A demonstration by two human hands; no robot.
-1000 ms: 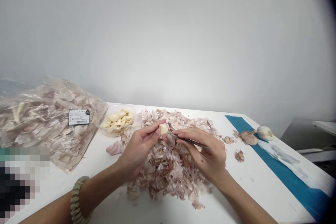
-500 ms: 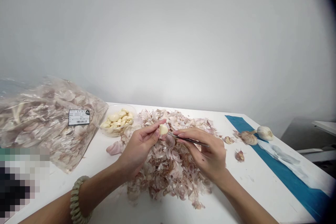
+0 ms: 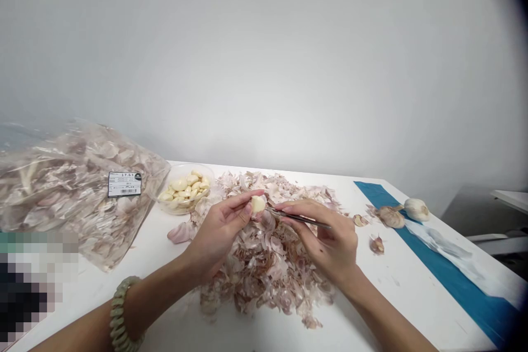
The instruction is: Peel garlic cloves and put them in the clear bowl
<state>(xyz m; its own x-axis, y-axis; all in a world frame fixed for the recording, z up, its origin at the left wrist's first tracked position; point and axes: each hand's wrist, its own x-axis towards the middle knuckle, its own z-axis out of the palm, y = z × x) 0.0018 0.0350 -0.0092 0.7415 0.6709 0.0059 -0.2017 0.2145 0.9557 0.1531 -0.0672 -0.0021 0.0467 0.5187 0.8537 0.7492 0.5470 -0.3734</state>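
My left hand (image 3: 220, 228) is shut on a peeled, pale garlic clove (image 3: 258, 204), pinching it between thumb and fingers. My right hand (image 3: 325, 241) holds a pair of slim metal tweezers (image 3: 299, 219), whose tips meet the clove's right side. Beneath both hands lies a large heap of papery pinkish garlic skins (image 3: 264, 275). A clear bowl (image 3: 185, 203) of peeled cloves stands just beyond my left hand. A skin-covered clove (image 3: 180, 232) lies near my left palm.
A clear plastic bag (image 3: 74, 192) with a barcode label, stuffed with garlic skins, lies at the left. Two garlic bulbs (image 3: 416, 209) rest at the right on a teal strip (image 3: 447, 275) with white paper, along the white table (image 3: 396, 291). A pixelated patch covers the lower left.
Both hands have shifted slightly right and upward, carrying the clove and tweezers with them. The tweezers' tips stay at the clove. The surrounding objects have not moved.
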